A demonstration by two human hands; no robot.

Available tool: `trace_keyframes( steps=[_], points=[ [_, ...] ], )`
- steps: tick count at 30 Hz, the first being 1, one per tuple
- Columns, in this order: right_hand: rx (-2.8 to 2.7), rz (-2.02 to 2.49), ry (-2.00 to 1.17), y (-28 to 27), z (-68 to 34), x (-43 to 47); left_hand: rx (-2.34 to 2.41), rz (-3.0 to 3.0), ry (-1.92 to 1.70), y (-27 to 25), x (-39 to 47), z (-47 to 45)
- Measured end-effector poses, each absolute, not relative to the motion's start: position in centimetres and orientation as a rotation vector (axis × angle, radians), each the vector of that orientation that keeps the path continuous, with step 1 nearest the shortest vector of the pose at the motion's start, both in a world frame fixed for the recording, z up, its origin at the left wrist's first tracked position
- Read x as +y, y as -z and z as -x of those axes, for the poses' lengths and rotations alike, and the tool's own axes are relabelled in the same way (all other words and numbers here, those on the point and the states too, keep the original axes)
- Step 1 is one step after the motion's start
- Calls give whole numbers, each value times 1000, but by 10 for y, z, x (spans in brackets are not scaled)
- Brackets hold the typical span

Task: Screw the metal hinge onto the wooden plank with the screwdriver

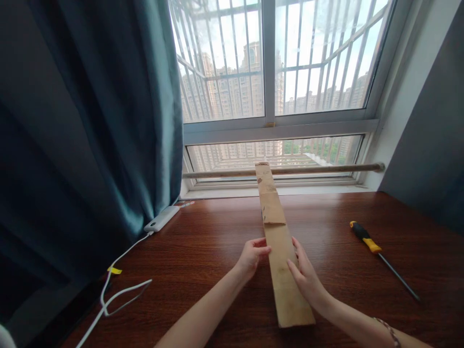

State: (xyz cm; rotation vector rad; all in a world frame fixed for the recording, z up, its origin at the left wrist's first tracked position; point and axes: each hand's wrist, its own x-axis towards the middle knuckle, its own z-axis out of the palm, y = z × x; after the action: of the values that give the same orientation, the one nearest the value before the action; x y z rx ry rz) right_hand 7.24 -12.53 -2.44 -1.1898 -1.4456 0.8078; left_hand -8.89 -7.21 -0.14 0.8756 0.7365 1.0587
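A long, narrow cardboard piece (284, 270) stretches from near me towards the window, its far end close to the metal rail. Partway along its top face runs a raised fold or overlapping edge, and dark marks show on the far part. My left hand (251, 258) pinches its left edge. On the opposite edge, a little nearer to me, my right hand (306, 278) is closed with the thumb on the top face. Some fingertips of both hands are hidden by the cardboard. Its underside is also out of sight.
A yellow and black screwdriver (370, 244) lies to the right on the brown wooden table (217, 217). At left are a white power strip (162, 218) and a looping white cable (123, 292). A blue curtain (145, 121) hangs beside the window; a metal rail (326, 169) crosses behind the table.
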Motion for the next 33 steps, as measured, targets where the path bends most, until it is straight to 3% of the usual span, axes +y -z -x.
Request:
trace_keyframes(
  steps=[19, 23, 29, 33],
  points=[
    [-1441, 1176, -823, 25, -72, -129, 720, -855, -1000, 4, -68, 91],
    [-1622, 1246, -686, 22, -91, -124, 758, -865, -953, 6, -65, 96],
    [-1947, 1663, -186, 0, -189, -61, 1193, -1213, -1129, 0, -41, 97],
    [-1759, 2420, -35, -9, -258, -23, 1353, -1869, -1377, -18, -19, 87]
  ],
)
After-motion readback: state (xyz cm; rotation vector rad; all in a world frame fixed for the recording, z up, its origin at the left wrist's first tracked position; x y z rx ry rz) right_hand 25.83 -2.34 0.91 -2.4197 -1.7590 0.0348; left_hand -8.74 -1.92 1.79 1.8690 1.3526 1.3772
